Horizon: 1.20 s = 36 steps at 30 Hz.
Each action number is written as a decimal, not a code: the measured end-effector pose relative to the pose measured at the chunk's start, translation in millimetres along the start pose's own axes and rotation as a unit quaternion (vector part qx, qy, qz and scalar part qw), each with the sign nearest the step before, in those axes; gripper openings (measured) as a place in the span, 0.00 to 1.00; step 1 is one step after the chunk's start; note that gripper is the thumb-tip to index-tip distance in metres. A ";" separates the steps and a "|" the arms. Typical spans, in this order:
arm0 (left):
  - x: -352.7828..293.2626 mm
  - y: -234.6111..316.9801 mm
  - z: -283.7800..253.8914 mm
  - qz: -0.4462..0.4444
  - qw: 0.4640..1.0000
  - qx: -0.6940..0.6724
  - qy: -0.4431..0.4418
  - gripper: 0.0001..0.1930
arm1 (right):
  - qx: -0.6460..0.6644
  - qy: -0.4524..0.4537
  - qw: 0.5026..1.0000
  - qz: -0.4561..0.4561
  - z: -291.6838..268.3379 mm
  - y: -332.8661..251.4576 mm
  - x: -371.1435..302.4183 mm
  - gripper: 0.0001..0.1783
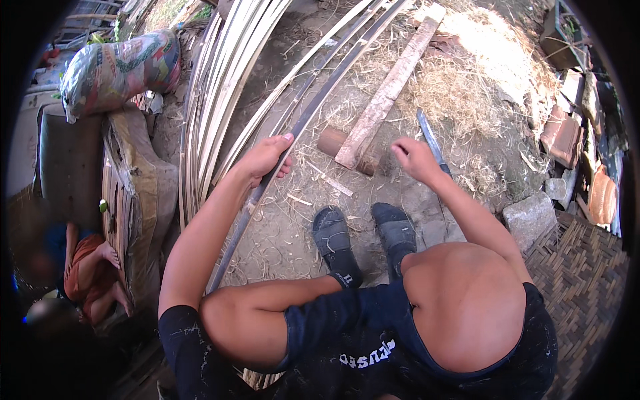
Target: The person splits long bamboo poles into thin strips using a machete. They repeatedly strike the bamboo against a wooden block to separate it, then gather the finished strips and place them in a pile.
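Observation:
My left hand (pixel 268 159) is wrapped round a long dark bamboo strip (pixel 250 203), thumb on top. The strip slants from beside my left knee up to the far edge of the view. My right hand (pixel 412 159) hovers with curled fingers, and nothing shows in them. Just right of it a long-bladed knife (pixel 430 137) lies on the ground, partly hidden by my forearm. Between my hands, a flat wooden plank (pixel 390 90) rests with its near end on a short brown log (pixel 333 141).
Many pale split bamboo strips (pixel 227 80) fan out at the left. Curly shavings (pixel 443 87) litter the ground. A stuffed sack (pixel 123 72) sits far left, with another person's legs (pixel 100 260) below. A stone block (pixel 530 213) and woven mat (pixel 577 273) lie at right.

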<state>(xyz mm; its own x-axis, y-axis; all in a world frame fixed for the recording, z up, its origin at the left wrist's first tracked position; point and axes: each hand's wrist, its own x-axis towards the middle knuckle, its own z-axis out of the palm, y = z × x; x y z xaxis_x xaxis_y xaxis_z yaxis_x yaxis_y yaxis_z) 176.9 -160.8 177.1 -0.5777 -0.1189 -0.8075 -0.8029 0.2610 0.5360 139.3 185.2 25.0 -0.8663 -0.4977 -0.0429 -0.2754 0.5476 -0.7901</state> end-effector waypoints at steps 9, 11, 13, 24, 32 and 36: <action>-16.0 -1.9 -13.5 0.039 0.999 0.029 0.018 0.19 | -0.094 -0.254 0.914 -0.303 147.3 -98.4 -1.5 0.07; -17.9 0.7 -8.4 0.055 0.998 0.024 0.013 0.20 | -0.107 -0.198 0.905 -0.362 170.3 -104.6 21.2 0.07; -19.4 7.0 -2.5 0.052 0.998 0.023 0.016 0.20 | -0.129 -0.176 0.895 -0.389 191.7 -108.2 43.4 0.06; -31.1 19.0 5.1 0.087 0.996 0.022 0.010 0.22 | -0.226 -0.162 0.904 -0.325 247.5 -134.8 66.3 0.11; -28.3 13.5 -5.1 0.096 0.995 0.020 0.006 0.21 | 0.054 -0.109 0.967 -0.223 196.4 -145.7 69.5 0.10; -28.3 12.3 -4.3 0.102 0.995 0.016 0.002 0.22 | 0.053 -0.167 0.973 -0.150 217.4 -162.0 44.9 0.13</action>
<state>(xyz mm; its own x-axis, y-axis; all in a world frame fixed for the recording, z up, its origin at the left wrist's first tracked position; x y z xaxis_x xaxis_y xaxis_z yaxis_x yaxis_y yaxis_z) 182.8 -158.4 207.6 -0.7290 -0.0645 -0.6815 -0.6635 0.3113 0.6803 235.7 -72.0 18.2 -0.5647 -0.8251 0.0171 -0.4346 0.2797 -0.8561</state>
